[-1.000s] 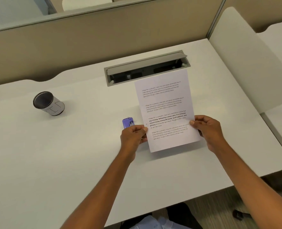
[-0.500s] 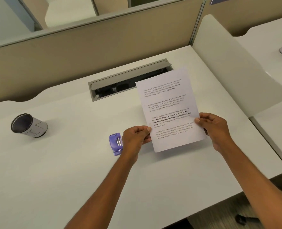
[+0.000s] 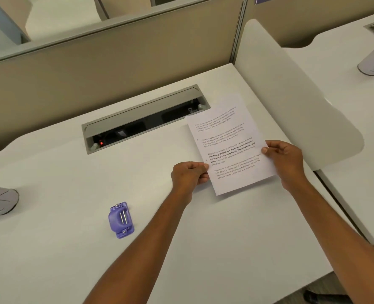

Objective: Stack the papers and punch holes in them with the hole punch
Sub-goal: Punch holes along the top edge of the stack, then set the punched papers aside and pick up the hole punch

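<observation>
I hold a white stack of printed papers (image 3: 230, 145) above the white desk (image 3: 72, 249), tilted with its top away from me. My left hand (image 3: 189, 175) pinches the stack's left edge near the bottom. My right hand (image 3: 285, 160) grips its right edge. Two small holes show along the left margin of the top sheet. A small purple hole punch (image 3: 120, 220) lies on the desk, down and to the left of my left hand, apart from it.
A grey cable tray with an open lid (image 3: 144, 119) is set into the desk behind the papers. A grey pen cup (image 3: 0, 200) stands at the left edge. A white divider panel (image 3: 291, 95) rises on the right, with another desk and cup (image 3: 372, 60) beyond.
My view has swung to the right, so the hole punch and pen cup now sit further left. Both hands still hold the papers, now further from the punch.
</observation>
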Demonstrator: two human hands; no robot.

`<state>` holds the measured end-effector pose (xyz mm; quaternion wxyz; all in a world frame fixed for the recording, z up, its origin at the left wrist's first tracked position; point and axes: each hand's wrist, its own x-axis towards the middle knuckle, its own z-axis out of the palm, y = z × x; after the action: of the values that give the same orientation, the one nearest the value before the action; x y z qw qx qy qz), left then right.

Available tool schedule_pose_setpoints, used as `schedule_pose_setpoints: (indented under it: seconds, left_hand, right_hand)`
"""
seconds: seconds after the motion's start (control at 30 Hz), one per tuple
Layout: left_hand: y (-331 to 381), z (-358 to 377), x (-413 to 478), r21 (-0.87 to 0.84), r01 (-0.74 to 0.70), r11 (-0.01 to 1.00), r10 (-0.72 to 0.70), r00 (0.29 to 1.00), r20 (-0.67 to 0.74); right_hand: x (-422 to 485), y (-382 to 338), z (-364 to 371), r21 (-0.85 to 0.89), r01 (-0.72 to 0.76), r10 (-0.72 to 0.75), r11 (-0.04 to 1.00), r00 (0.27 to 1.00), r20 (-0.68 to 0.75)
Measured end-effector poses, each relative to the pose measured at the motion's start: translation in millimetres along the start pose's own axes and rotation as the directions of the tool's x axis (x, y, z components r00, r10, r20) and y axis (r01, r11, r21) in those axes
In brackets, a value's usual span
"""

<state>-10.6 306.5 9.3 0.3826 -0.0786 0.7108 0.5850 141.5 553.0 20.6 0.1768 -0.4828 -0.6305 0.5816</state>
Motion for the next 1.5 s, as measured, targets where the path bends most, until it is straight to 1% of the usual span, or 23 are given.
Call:
schedule_pose_setpoints:
  seconds: [0.17,0.23,0.3,0.4,0.43,0.53,0.63,0.73,1.07,1.2,1.3,1.4,1.5]
  left_hand:
    - [5,31,26,-0.017,0.059,0.998,-0.059,0.998,0.008]
    - [6,42,31,-0.030,0.087,0.996,-0.086,0.996,0.010]
    - [6,53,36,-0.051,0.115,0.992,-0.115,0.993,0.014]
    - [6,68,42,-0.077,0.144,0.987,-0.143,0.990,0.016]
    - [7,73,44,-0.084,0.149,0.985,-0.148,0.989,0.011]
    - [8,86,47,-0.099,0.159,0.982,-0.160,0.987,-0.006]
    - [9,94,46,-0.109,0.162,0.981,-0.164,0.986,-0.011]
    - [10,99,45,-0.107,0.167,0.980,-0.170,0.985,-0.021]
    - [11,102,45,-0.109,0.179,0.978,-0.183,0.983,-0.030]
    - [10,100,42,-0.080,0.136,0.987,-0.143,0.986,-0.089]
    - [10,87,34,-0.035,0.096,0.995,-0.100,0.983,-0.155]
    - [7,62,16,-0.034,0.067,0.997,-0.072,0.985,-0.156]
    - [1,26,-6,-0.038,0.022,0.999,-0.028,0.987,-0.157]
  right_hand:
    - [37,9,-5,-0.133,0.027,-0.041,0.991,0.994,-0.104]
    - [45,10,-5,-0.264,0.058,-0.099,0.963,0.985,-0.145]
    - [46,10,-6,-0.426,0.112,-0.193,0.898,0.969,-0.153]
    - [42,13,-3,-0.592,0.277,-0.384,0.757,0.922,-0.059]
    - [41,14,-1,-0.625,0.316,-0.415,0.714,0.909,-0.015]
    - [39,16,7,-0.690,0.358,-0.410,0.630,0.907,0.096]
    - [37,17,15,-0.727,0.359,-0.377,0.585,0.914,0.148]
    - [38,19,19,-0.751,0.329,-0.341,0.572,0.929,0.147]
    - [38,15,21,-0.769,0.342,-0.376,0.540,0.916,0.143]
    - [33,10,24,-0.776,0.343,-0.360,0.530,0.919,0.160]
    - [25,3,27,-0.763,0.343,-0.355,0.548,0.921,0.159]
    - [7,-4,38,-0.722,0.373,-0.371,0.583,0.912,0.172]
    - [-23,-10,62,-0.645,0.435,-0.393,0.628,0.893,0.220]
